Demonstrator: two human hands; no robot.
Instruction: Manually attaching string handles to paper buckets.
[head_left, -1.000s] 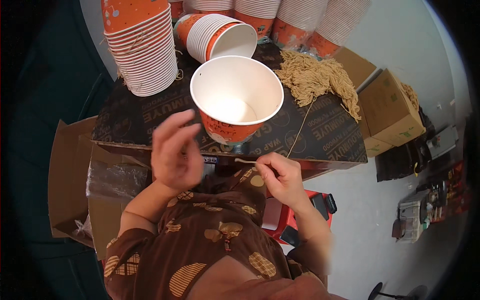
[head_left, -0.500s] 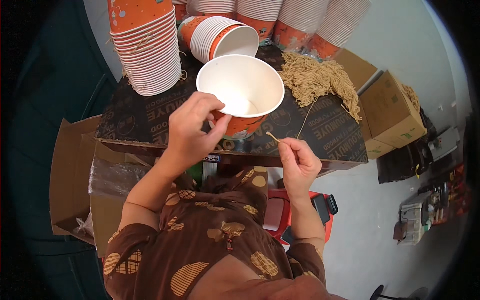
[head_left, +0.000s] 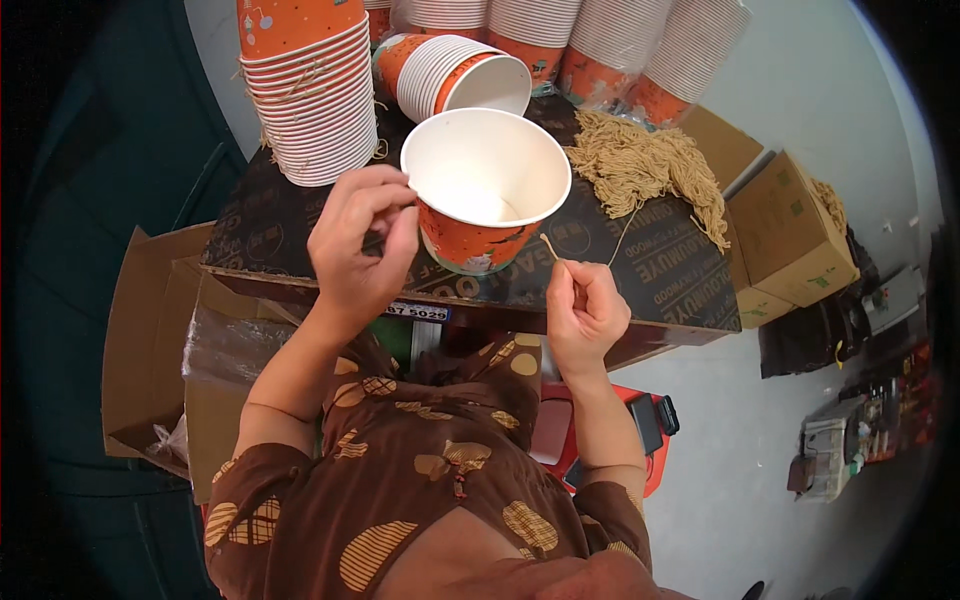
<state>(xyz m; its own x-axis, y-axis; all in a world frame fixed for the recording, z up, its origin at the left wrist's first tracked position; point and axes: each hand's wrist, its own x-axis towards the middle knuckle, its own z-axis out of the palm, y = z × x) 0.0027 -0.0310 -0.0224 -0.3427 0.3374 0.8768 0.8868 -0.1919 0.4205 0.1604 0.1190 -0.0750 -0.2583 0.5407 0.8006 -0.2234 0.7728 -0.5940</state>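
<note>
An orange paper bucket (head_left: 480, 240) with a white rim and white inside stands upright near the front edge of the dark table (head_left: 680, 270). Beside its left side is my left hand (head_left: 365, 240), fingers curved and apart, holding nothing; the fingertips are close to the rim, and whether they touch it I cannot tell. My right hand (head_left: 588, 312), to the right of the bucket, pinches a thin tan cord (head_left: 549, 245) between thumb and forefinger. One short end sticks up from the pinch, and another length runs toward a heap of tan cords (head_left: 650, 165) at the back right.
A tall stack of orange buckets (head_left: 315, 110), cords hanging from it, stands at the back left. Nested buckets (head_left: 440, 80) lie on their side behind the single one. Wrapped stacks (head_left: 610, 50) line the back. Cardboard boxes (head_left: 800, 235) stand right and left of the table.
My left hand has drawn back left from the bucket's front rim. My right hand has shifted slightly left and up with the cord. The whole view has shifted a little.
</note>
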